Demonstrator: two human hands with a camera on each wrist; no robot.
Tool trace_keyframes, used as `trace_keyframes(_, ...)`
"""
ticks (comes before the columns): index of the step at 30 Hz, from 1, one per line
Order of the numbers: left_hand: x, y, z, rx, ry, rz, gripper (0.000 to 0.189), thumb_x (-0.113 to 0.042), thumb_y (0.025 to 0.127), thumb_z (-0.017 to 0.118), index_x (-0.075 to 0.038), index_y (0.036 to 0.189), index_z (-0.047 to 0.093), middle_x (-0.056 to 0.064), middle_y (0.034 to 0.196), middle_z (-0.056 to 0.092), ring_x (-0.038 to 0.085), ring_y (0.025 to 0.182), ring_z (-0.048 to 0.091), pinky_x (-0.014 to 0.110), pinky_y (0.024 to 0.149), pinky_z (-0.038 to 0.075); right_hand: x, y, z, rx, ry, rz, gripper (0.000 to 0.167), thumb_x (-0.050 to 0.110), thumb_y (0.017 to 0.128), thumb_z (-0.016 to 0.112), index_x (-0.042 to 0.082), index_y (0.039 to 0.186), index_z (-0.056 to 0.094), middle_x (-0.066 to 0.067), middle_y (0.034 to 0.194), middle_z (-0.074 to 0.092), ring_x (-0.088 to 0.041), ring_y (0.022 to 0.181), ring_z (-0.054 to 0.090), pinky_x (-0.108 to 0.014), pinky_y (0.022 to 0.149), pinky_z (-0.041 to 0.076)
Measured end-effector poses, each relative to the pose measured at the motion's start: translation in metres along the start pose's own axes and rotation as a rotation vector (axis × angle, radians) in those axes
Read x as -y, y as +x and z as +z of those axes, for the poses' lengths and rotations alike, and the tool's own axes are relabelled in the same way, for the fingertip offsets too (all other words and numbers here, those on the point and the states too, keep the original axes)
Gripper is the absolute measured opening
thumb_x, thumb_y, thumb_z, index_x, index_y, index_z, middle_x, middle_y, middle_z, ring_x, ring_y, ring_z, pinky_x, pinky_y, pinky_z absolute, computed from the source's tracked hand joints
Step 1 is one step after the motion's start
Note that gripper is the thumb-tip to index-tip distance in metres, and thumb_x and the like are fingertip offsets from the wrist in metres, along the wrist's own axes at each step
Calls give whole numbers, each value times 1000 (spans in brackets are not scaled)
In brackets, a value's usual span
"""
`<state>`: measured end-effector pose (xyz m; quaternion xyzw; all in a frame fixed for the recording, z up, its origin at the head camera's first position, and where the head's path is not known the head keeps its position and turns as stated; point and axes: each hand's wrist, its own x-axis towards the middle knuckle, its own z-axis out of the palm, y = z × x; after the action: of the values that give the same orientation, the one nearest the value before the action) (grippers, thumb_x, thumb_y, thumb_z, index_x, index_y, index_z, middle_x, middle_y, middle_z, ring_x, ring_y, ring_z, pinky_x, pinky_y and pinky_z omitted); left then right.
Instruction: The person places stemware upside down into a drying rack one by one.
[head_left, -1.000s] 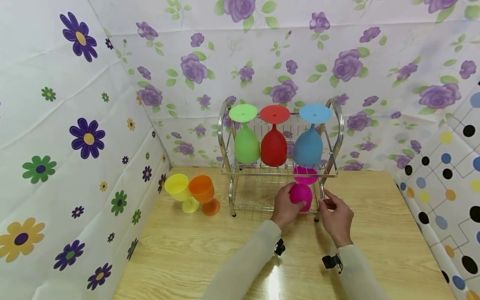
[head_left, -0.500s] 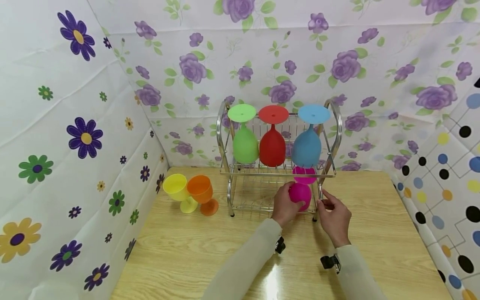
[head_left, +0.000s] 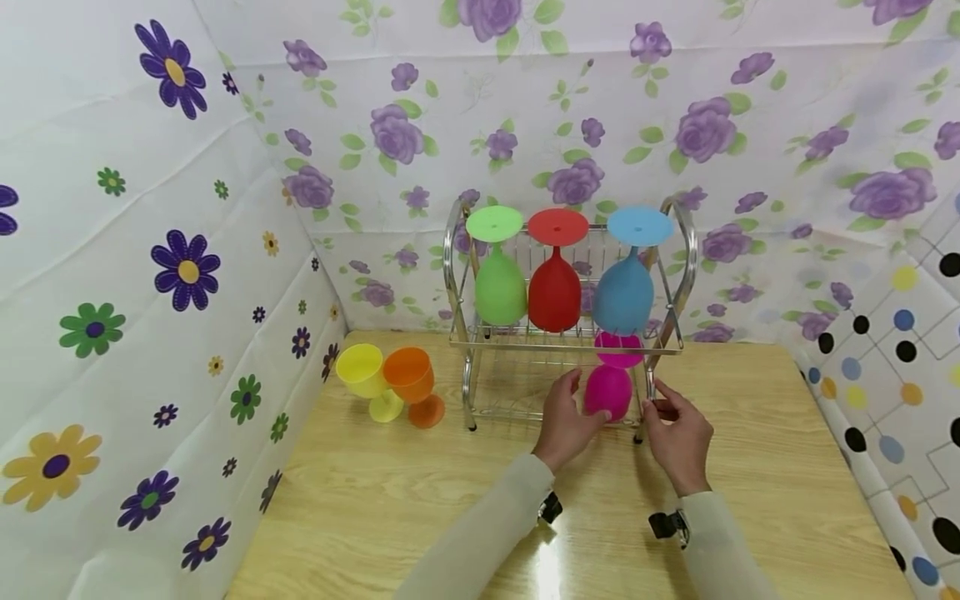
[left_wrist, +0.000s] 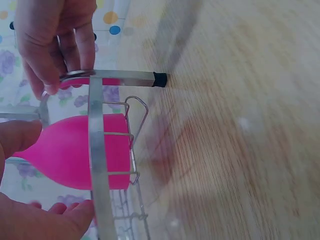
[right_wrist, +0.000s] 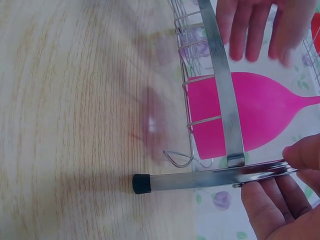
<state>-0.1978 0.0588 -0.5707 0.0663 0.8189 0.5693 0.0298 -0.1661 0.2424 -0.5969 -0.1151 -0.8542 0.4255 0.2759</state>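
On the wooden worktop [head_left: 420, 508], near its far edge, stands a two-tier wire rack [head_left: 678, 250]. Upside down on the rack's lower tier, at the right end, sits a pink goblet [head_left: 608, 392]. To the left of the pink goblet, the left hand [head_left: 564, 423] has its fingers relaxed and spread, thumb up, the palm just beside the bowl; whether skin touches it I cannot tell. At the rack's near right leg [right_wrist: 200, 180], the right hand [head_left: 678, 437] pinches the metal bar between thumb and fingers. Upside down on the upper tier stand a green goblet [head_left: 498, 287], a red goblet [head_left: 555, 292] and a blue goblet [head_left: 625, 293]. Left of the rack, a yellow goblet [head_left: 363, 372] and an orange goblet [head_left: 411, 379] stand touching.
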Motion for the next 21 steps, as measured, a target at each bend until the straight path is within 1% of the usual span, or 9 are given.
trace_keyframes(1, 0, -4, -3, -1, -15, 10, 81, -21, 91, 85, -15, 160, 43, 5, 156, 53, 27, 143, 54, 42, 111, 55, -1, 0, 0, -2, 0, 5, 42, 15, 97, 77, 18, 138, 72, -12, 97, 80, -29, 86, 78, -22, 78, 58)
trace_keyframes(2, -1, -7, -6, -2, -35, 17, 81, -21, 92, 84, -15, 160, 42, 5, 157, 53, 27, 144, 53, 43, 113, 54, -1, 1, 0, -3, -1, 10, 42, 16, 97, 77, 19, 138, 72, -11, 97, 80, -18, 84, 77, -16, 78, 55)
trace_keyframes(3, -1, -11, -10, -2, -49, 19, 82, -23, 92, 84, -16, 161, 40, 5, 158, 52, 26, 144, 53, 42, 114, 54, -2, 1, 0, -5, 0, 10, 42, 16, 97, 77, 20, 138, 73, -11, 97, 80, -16, 83, 76, -13, 78, 53)
trace_keyframes(7, 0, -24, -25, -19, -79, 41, 81, -28, 93, 83, -18, 161, 40, 3, 157, 51, 23, 144, 53, 40, 117, 50, -3, 1, 0, -2, -1, 22, 43, 16, 96, 79, 21, 138, 73, -9, 96, 80, 12, 79, 62, -7, 78, 47)
trace_keyframes(10, 0, -32, -36, -47, -101, 58, 78, -29, 93, 82, -19, 159, 43, 1, 154, 52, 24, 144, 52, 42, 118, 49, -1, 0, 0, 7, -4, 30, 43, 15, 95, 79, 20, 138, 73, -9, 97, 80, 17, 79, 56, -17, 80, 55)
trace_keyframes(12, -1, -37, -43, -72, -110, 74, 76, -29, 93, 82, -19, 158, 44, 0, 153, 53, 25, 145, 52, 43, 119, 49, -1, 0, 0, 7, -7, 27, 43, 15, 96, 79, 19, 138, 73, -9, 97, 80, 14, 79, 57, -24, 80, 59)
trace_keyframes(15, -3, -42, -53, -114, -116, 90, 74, -30, 93, 82, -20, 157, 45, -2, 152, 52, 24, 145, 51, 42, 119, 49, -1, 1, 0, 2, 2, 15, 43, 15, 96, 78, 18, 138, 72, -12, 97, 80, 15, 79, 57, -19, 79, 58)
trace_keyframes(19, -8, -49, -65, -184, -104, 102, 74, -33, 92, 83, -19, 155, 46, -3, 149, 54, 21, 141, 52, 41, 116, 51, 0, 0, 0, -1, 19, 15, 42, 15, 97, 77, 17, 139, 72, -13, 97, 80, 22, 78, 54, -3, 77, 46)
trace_keyframes(21, -10, -52, -72, -224, -106, 103, 74, -34, 91, 84, -18, 153, 48, -3, 147, 55, 22, 139, 54, 43, 115, 52, 0, 0, 1, 2, 21, 18, 43, 15, 97, 77, 18, 139, 72, -13, 97, 80, 24, 78, 53, -3, 77, 45)
